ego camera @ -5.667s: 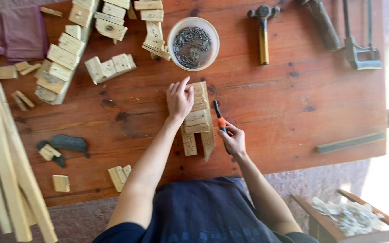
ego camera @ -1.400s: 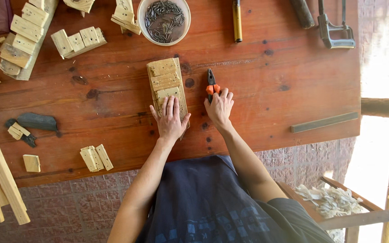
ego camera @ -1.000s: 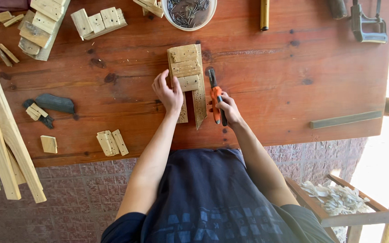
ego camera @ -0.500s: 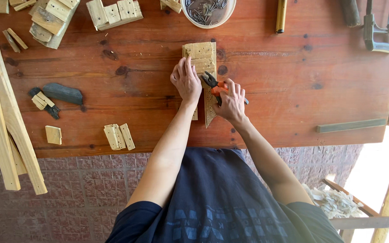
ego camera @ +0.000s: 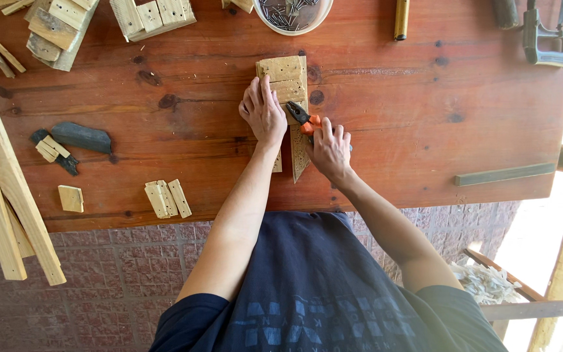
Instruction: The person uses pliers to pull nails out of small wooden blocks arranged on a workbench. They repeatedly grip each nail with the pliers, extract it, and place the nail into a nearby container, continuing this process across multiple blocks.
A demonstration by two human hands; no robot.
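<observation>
1. The left hand [ego camera: 263,112] lies flat, fingers spread, pressing on the pale wooden block piece [ego camera: 286,78] at the middle of the red-brown counter [ego camera: 392,117].
2. The right hand [ego camera: 330,148] is curled shut around the orange-handled pliers [ego camera: 304,119], whose dark nose touches the block piece's right edge.
3. A round white bowl of nails [ego camera: 292,13] sits just beyond the block piece, at the far edge.
4. Small wood offcuts [ego camera: 167,197] lie near the near-left edge; stacked blocks [ego camera: 154,16] sit far left.
5. Bare counter spreads to the right of the hands, up to a dark flat bar [ego camera: 504,174].
</observation>
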